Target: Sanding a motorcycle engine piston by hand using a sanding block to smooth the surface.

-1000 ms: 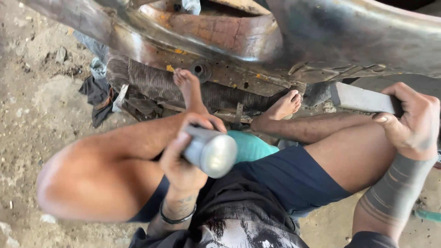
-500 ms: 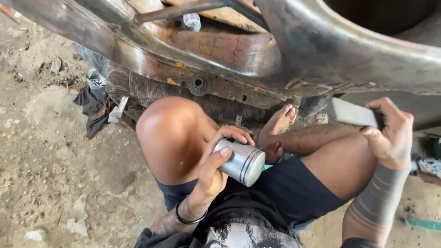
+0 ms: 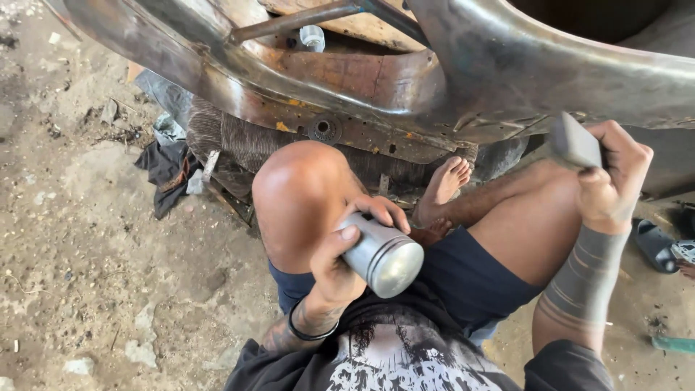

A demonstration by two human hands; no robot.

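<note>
My left hand (image 3: 346, 255) grips a silver metal cylinder (image 3: 382, 253), like a piston, held in front of my raised left knee (image 3: 300, 192) with its flat round face toward me. My right hand (image 3: 612, 174) is closed on a flat grey metal block (image 3: 575, 142), lifted close under the curved edge of a large rusty steel body panel (image 3: 405, 80) that arches overhead. I sit on the ground in dark blue shorts (image 3: 470, 275); one bare foot (image 3: 445, 181) rests against the underside of the panel.
A bolt hole with a round fitting (image 3: 323, 130) sits in the panel's lower flange. Dark rags (image 3: 170, 170) and scraps lie on the dirt floor (image 3: 87, 275) at left. A sandal (image 3: 655, 242) lies at far right.
My left knee has come up in front of me. The left hand with the cylinder has turned slightly and shifted right. The right hand with the block has risen toward the panel.
</note>
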